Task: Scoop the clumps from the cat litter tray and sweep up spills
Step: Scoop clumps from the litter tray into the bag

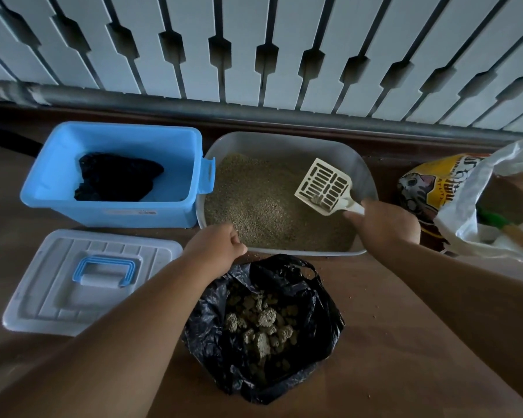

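The grey litter tray (287, 141) sits on the wooden floor, filled with tan litter (263, 203). My right hand (385, 223) grips the handle of a cream slotted scoop (323, 185), held above the tray's right side with a small grey clump in its near corner. In front of the tray, an open black plastic bag (326, 321) holds several pale clumps (263, 321). My left hand (216, 251) is closed at the bag's far left rim, by the tray's front edge; whether it pinches the bag I cannot tell.
A blue bin (58, 164) with dark cloth inside stands left of the tray. Its white lid (43, 297) with a blue handle lies nearer me. A yellow litter bag (420, 188) and a white plastic bag (465, 212) lie at the right. Stray grains (372, 309) dot the floor.
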A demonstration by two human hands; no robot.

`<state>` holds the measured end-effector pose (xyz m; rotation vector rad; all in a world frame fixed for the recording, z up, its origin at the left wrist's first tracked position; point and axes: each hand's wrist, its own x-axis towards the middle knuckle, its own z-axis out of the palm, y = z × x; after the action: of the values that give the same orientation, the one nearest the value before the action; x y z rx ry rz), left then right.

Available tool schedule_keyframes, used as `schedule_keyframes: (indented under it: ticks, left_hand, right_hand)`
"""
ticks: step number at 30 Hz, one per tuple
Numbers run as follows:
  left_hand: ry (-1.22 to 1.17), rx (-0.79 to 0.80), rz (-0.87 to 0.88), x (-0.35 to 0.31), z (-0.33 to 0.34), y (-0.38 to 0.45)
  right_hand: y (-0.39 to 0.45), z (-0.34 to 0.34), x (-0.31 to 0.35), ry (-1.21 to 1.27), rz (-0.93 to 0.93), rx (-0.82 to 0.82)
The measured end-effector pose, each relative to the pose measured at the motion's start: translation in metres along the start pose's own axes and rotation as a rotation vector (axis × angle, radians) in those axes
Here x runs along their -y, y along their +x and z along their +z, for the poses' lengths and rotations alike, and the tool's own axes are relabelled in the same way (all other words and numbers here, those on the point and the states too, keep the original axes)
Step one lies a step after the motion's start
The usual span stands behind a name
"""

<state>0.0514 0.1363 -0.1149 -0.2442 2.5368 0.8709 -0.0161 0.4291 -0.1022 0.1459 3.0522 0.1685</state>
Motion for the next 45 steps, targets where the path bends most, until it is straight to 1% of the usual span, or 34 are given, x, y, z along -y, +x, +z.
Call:
schedule_keyframes:
  ticks: [5, 10, 13, 15, 18, 23, 27, 30, 33, 35, 40, 42, 45]
  left_hand:
    - [0.005, 0.035, 0.004, 0.001, 0.0, 0.005]
    - [-0.031, 0.062, -0.004, 0.003, -0.002, 0.007]
    - [-0.096, 0.085, -0.022, 0.005, -0.007, 0.006]
    - [-0.221, 0.121, -0.052, 0.007, -0.015, 0.006]
    - [-0.399, 0.169, -0.104, 0.009, -0.025, 0.006]
    - [-0.39, 0.143, -0.113, 0.003, -0.019, 0.004]
    - [-0.334, 0.097, -0.102, 0.002, -0.014, 0.004]
    - [-0.361, 0.107, -0.114, 0.005, -0.012, 0.003]
    - [-0.368, 0.098, -0.114, 0.004, -0.013, -0.001]
    - [-0.369, 0.085, -0.111, 0.004, -0.013, -0.002]
    - [-0.358, 0.085, -0.115, 0.004, -0.012, -0.001]
    - [-0.363, 0.092, -0.117, 0.003, -0.013, 0.001]
    - [-0.325, 0.093, -0.102, 0.004, -0.012, 0.002]
  right_hand:
    - [0.002, 0.003, -0.002, 0.117, -0.016, 0.088]
    - [-0.008, -0.001, 0.012, 0.274, -0.118, 0.084]
    - [-0.021, -0.005, 0.018, 0.319, -0.267, -0.006]
    - [-0.031, -0.008, 0.02, 0.323, -0.376, -0.09]
    - [-0.043, -0.008, 0.018, 0.241, -0.571, -0.245]
    - [-0.056, 0.004, 0.006, 0.182, -0.875, -0.42]
    - [-0.06, -0.001, 0.004, 0.135, -1.03, -0.499]
    - [-0.061, -0.005, 0.003, 0.046, -1.104, -0.528]
    - [-0.059, -0.006, -0.001, -0.064, -1.109, -0.476]
    - [-0.059, -0.007, -0.003, -0.086, -1.087, -0.454]
    - [-0.061, -0.011, -0.004, -0.098, -1.047, -0.456]
    - [-0.06, -0.012, -0.001, -0.078, -0.964, -0.431]
    - [-0.057, -0.016, 0.006, -0.061, -0.731, -0.332]
